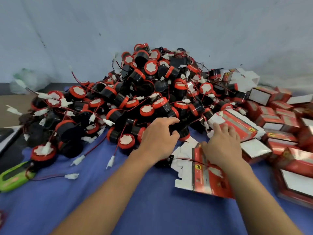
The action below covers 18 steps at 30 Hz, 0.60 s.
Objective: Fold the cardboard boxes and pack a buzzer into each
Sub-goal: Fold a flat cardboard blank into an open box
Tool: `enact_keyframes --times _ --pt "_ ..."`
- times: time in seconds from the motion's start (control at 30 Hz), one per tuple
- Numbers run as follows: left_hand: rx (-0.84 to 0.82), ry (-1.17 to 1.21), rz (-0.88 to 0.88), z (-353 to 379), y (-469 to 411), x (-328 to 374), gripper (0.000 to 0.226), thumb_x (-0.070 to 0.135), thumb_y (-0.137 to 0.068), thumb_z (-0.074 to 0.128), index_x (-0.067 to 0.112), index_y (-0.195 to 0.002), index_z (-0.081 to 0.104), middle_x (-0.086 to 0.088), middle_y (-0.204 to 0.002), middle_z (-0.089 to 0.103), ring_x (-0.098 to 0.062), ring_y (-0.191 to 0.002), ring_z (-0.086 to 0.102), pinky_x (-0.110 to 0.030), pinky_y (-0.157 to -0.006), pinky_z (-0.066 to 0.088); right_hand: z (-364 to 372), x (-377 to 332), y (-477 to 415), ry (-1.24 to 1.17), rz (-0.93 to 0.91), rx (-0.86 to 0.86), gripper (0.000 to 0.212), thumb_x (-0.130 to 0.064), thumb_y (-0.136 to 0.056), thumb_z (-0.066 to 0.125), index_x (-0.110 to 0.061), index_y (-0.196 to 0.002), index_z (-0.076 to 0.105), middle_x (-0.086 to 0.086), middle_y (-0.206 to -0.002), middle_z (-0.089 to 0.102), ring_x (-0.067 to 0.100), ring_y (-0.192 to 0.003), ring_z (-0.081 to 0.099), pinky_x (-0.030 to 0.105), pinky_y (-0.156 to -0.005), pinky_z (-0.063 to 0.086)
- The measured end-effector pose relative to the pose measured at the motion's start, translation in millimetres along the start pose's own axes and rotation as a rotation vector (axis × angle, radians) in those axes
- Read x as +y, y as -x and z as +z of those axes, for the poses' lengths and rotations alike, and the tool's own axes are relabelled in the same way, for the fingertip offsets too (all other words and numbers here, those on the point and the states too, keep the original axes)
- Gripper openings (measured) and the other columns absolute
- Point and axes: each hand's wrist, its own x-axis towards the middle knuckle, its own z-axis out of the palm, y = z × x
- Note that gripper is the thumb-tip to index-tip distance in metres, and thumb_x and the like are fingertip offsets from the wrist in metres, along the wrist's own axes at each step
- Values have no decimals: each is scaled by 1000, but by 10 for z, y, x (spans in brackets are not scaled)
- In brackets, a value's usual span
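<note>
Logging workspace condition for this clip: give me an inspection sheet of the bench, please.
Surface: blue cloth, largely covered.
Job's things: buzzer pile centre; flat boxes near right; folded boxes far right.
Clutter: green tool at left edge; plastic bag behind.
Hands: left hand grips a black buzzer; right hand lies open on the flat boxes.
Cables: red-black leads with white plugs, tangled through pile.
Surroundings: grey-blue backdrop.

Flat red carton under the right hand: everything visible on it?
The flat carton is an unfolded cardboard blank, glossy red print with a yellow badge, white notched flaps on its left edge. It lies on the blue cloth. The right hand covers its far end; a red-black wire with white connector crosses it.
</note>
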Motion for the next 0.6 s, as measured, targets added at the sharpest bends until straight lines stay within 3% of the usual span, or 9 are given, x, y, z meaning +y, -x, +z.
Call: enact_keyframes --times 0.07,0.17,0.27,0.33,0.37,0.4,0.47,0.53,0.6 --pt "-10 -32 -20 44 37 -42 46 26 -97 61 32 -142 59 5 -138 62 -17 -128 54 -33 -106 44 93 58 9 88 -28 13 67 -34 -100 49 -15 -159 24 13 -164 27 34 -153 17 45 -122 17" --pt "99 58 -40 39 168 -180 34 24 -98 62 29 -131 68 12 -121 69 -14 -118 60 -24 -97 43 37 99 5 190 -108 74 44 -26 -95 55 -17 -137 54 4 -141 54 29 -137 38 43 -109 30" --pt "189 107 -26 -37 247 -309 27 31 -98 59 28 -119 75 12 -115 72 -9 -112 62 -23 -96 47 -171 72 102 -69 -183 98 30 -21 -94 60 -21 -123 70 3 -121 68 29 -116 56 40 -96 43" --pt "209 65 17 -86 316 -381 30 37 -95 56 27 -115 76 14 -111 70 -5 -109 60 -12 -92 41 -274 30 281 -280 -232 13 25 -33 -93 65 -28 -117 71 -10 -91 70 11 -82 60 28 -69 46" --pt "204 34 43 -102 350 -416 30 38 -94 56 26 -113 77 14 -109 70 -6 -107 59 -12 -90 40 -301 3 384 -249 -273 -104 31 -45 -90 67 -33 -119 67 -15 -85 68 3 -74 57 24 -62 42" --pt "176 5 70 -104 386 -444 30 39 -93 56 25 -110 77 11 -106 71 -8 -105 60 -18 -90 43 -295 -31 476 -162 -303 -235 45 -57 -84 68 -38 -125 62 -14 -93 70 4 -77 57 25 -65 42" --pt "67 -37 95 -67 466 -474 31 40 -94 53 22 -102 78 8 -94 73 -16 -95 62 -34 -86 49 -187 -77 581 0 -334 -407 78 -67 -76 70 -38 -144 47 -4 -133 61 16 -114 56 34 -88 47" --pt "-6 -39 45 -15 511 -445 36 45 -95 48 24 -99 76 9 -78 68 -20 -86 62 -38 -77 49 -22 -138 586 23 -386 -405 94 -67 -78 71 -31 -156 32 1 -159 38 23 -146 33 40 -113 37" --pt "55 -76 -10 18 516 -422 37 48 -96 48 28 -110 75 8 -80 70 -22 -89 65 -34 -74 48 120 -208 526 -62 -404 -313 96 -63 -81 71 -27 -159 29 2 -164 33 22 -151 27 40 -120 30"
